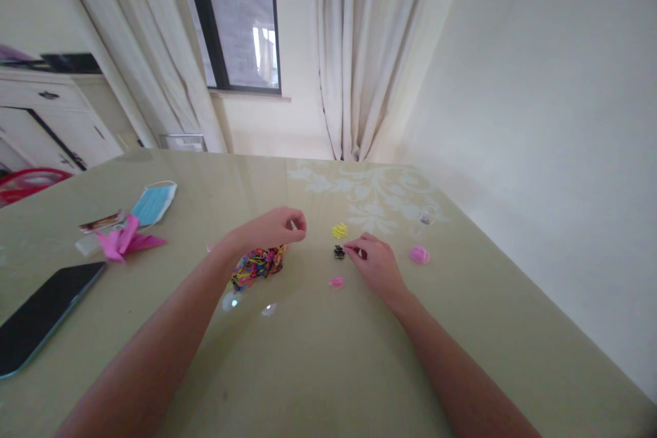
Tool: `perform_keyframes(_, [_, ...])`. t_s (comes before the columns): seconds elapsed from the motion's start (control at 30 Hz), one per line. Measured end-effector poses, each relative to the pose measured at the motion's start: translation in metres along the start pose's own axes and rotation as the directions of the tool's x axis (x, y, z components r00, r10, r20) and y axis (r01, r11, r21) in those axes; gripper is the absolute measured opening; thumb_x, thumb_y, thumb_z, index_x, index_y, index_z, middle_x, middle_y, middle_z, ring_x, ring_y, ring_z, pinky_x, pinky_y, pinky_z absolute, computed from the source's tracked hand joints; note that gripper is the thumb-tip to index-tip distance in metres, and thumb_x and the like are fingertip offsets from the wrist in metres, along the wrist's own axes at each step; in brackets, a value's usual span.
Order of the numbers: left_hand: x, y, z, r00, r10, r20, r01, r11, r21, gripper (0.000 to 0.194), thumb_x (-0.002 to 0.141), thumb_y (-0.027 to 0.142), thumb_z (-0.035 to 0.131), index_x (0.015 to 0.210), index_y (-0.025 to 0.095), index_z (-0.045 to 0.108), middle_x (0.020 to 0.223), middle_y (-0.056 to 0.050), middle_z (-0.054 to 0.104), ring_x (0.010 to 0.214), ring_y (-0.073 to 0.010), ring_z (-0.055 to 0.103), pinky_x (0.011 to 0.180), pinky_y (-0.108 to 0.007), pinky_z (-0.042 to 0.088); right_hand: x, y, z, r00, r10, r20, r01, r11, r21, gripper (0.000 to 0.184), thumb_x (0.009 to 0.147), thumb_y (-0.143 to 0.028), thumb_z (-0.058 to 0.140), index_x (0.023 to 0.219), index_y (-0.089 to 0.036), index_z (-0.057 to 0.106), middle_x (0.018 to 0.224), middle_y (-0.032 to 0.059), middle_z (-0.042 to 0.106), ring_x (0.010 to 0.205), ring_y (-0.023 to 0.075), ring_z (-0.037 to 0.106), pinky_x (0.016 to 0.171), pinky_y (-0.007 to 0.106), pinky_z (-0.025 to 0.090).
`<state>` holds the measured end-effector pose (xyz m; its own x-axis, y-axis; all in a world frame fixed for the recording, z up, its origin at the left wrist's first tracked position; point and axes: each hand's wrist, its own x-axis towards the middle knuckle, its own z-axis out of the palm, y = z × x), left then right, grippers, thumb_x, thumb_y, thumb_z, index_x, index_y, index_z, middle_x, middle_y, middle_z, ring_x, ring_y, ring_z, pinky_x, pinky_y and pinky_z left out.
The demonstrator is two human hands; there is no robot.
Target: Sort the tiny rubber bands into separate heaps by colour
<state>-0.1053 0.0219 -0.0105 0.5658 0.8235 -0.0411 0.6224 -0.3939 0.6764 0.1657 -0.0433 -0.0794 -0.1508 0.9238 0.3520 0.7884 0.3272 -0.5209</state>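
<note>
Right now I see the right hand (377,261) with thumb and index finger pinched together at the edge of the small black pile (339,252); whether a piece is between them I can't tell. Just beyond sits the yellow pile (339,230), and nearer the camera, the small pink pile (336,282). The left hand (287,226) curls loosely above the table (287,369), fingertips close to the thumb, its contents unclear to me, beside the multicoloured heap of small pieces (258,267).
</note>
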Motion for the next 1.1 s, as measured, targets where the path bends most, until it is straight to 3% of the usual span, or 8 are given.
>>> perform_keyframes(0.07, [-0.002,0.009,-0.004,0.998,0.045,-0.032,-0.053,0.956,-0.290,0.020,0.084,0.037,0.071,0.086,0.018,0.067,0.085,-0.003,0.074,0.076,-0.0160,0.065,0.070,-0.028,0.050,-0.001,-0.003,-0.001,0.999,-0.024,-0.041,0.025,0.999,0.047,0.015,0.096,-0.020,0.071,0.094,-0.022,0.085,0.083,0.0051,0.074,0.069,0.0180,0.065,0.071,0.031,0.049])
perform_keyframes(0.13, [-0.005,0.017,-0.004,0.996,0.071,-0.063,-0.093,0.857,-0.507,0.023,0.083,0.038,0.078,0.090,0.018,0.067,0.087,-0.002,0.075,0.077,-0.0143,0.067,0.073,-0.027,0.051,-0.002,-0.008,-0.002,0.994,-0.054,-0.094,0.066,0.990,0.123,0.014,0.096,-0.022,0.071,0.094,-0.022,0.085,0.080,0.0045,0.073,0.066,0.0171,0.064,0.069,0.030,0.049])
perform_keyframes(0.23, [-0.008,0.028,-0.002,0.991,0.099,-0.089,-0.133,0.745,-0.654,0.028,0.081,0.037,0.084,0.098,0.017,0.072,0.088,-0.003,0.077,0.081,-0.0140,0.070,0.079,-0.028,0.055,-0.004,-0.018,-0.006,0.979,-0.091,-0.185,0.136,0.959,0.250,0.013,0.096,-0.024,0.072,0.095,-0.021,0.084,0.078,0.0034,0.071,0.063,0.0153,0.061,0.066,0.029,0.049])
perform_keyframes(0.43, [-0.013,0.050,0.002,0.979,0.181,-0.093,-0.197,0.731,-0.654,0.021,0.083,0.034,0.085,0.094,0.017,0.078,0.086,-0.004,0.078,0.082,-0.0148,0.072,0.077,-0.028,0.056,-0.011,-0.040,-0.021,0.949,-0.111,-0.294,0.239,0.863,0.446,0.009,0.092,-0.026,0.079,0.100,-0.023,0.083,0.079,0.0008,0.069,0.063,0.0133,0.057,0.061,0.027,0.048])
perform_keyframes(0.63, [-0.011,0.061,0.013,0.977,0.204,-0.058,-0.192,0.735,-0.650,0.016,0.082,0.028,0.084,0.091,0.017,0.078,0.081,-0.002,0.077,0.077,-0.0125,0.069,0.077,-0.027,0.055,-0.014,-0.047,-0.026,0.927,-0.102,-0.362,0.286,0.817,0.501,0.018,0.089,-0.023,0.083,0.107,-0.025,0.081,0.082,-0.0002,0.069,0.064,0.0126,0.055,0.061,0.028,0.047])
perform_keyframes(0.83, [-0.008,0.058,0.019,0.981,0.192,-0.032,-0.164,0.725,-0.668,0.019,0.081,0.030,0.086,0.092,0.016,0.077,0.088,-0.003,0.079,0.082,-0.0133,0.072,0.083,-0.028,0.056,-0.016,-0.048,-0.024,0.900,-0.103,-0.423,0.317,0.820,0.476,0.010,0.094,-0.017,0.076,0.097,-0.025,0.082,0.078,-0.0001,0.067,0.065,0.0129,0.055,0.061,0.028,0.047])
perform_keyframes(1.1, [-0.006,0.058,0.022,0.979,0.203,-0.002,-0.152,0.729,-0.667,0.021,0.082,0.033,0.085,0.092,0.017,0.077,0.091,-0.005,0.080,0.086,-0.0148,0.073,0.087,-0.031,0.057,-0.016,-0.054,-0.023,0.902,-0.096,-0.421,0.292,0.854,0.430,0.009,0.093,-0.018,0.075,0.097,-0.024,0.082,0.078,0.0006,0.067,0.063,0.0131,0.056,0.060,0.028,0.047])
